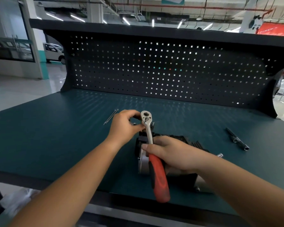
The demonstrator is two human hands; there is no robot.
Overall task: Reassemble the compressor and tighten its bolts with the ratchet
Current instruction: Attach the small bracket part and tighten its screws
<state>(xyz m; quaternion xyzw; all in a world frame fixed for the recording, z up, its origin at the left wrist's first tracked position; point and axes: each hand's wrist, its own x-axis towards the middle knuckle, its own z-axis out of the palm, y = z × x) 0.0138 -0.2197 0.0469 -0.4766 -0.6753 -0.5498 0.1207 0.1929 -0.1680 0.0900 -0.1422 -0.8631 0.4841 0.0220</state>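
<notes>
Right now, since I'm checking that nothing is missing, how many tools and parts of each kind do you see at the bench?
ratchet: 1
compressor: 1
long bolts: 2
dark socket bars: 2, it seems; they overlap
total: 6

Two bare forearms and two bare hands are all of the person that shows. The left forearm (82, 174) is uncovered from the wrist back past the near rim of the counter (56, 128), and so is the right forearm (236, 181). The left hand (123, 126), over the middle of the counter, shows its back, with the knuckles and a faint crease at the wrist. The right hand (169, 153), nearer the counter's front rim, also shows its back. Its thumbnail (144, 146) is short and trimmed.
</notes>
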